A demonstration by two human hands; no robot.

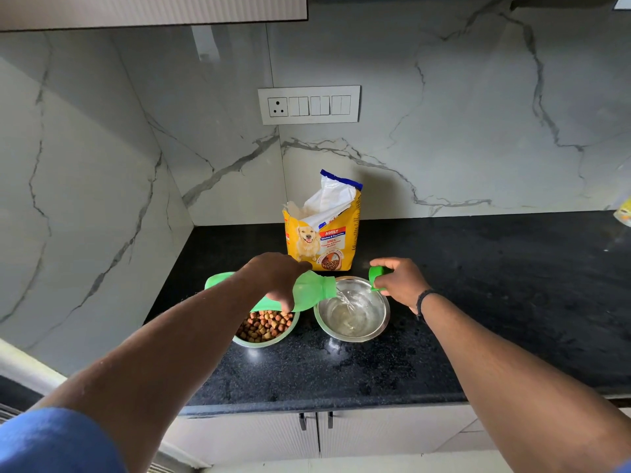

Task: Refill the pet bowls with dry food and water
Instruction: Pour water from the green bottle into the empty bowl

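My left hand point(278, 278) grips a green water bottle point(310, 290) tipped on its side, its mouth over the steel bowl point(382, 322) on the right. Water streams from the bottle into that bowl, which holds a shallow pool. My right hand point(399, 281) pinches the bottle's green cap point(375, 274) just past the bowl's far right rim. The left steel bowl point(264, 331) is full of brown kibble and partly hidden under my left hand and the bottle. An open yellow dog food bag point(322, 233) stands upright behind the bowls.
The bowls sit on a black granite counter point(478, 302) in a corner of marble walls. A switch panel point(309, 104) is on the back wall. A yellow package point(624, 213) shows at the right edge. Cabinet doors with handles point(316, 419) lie below the counter's front edge.
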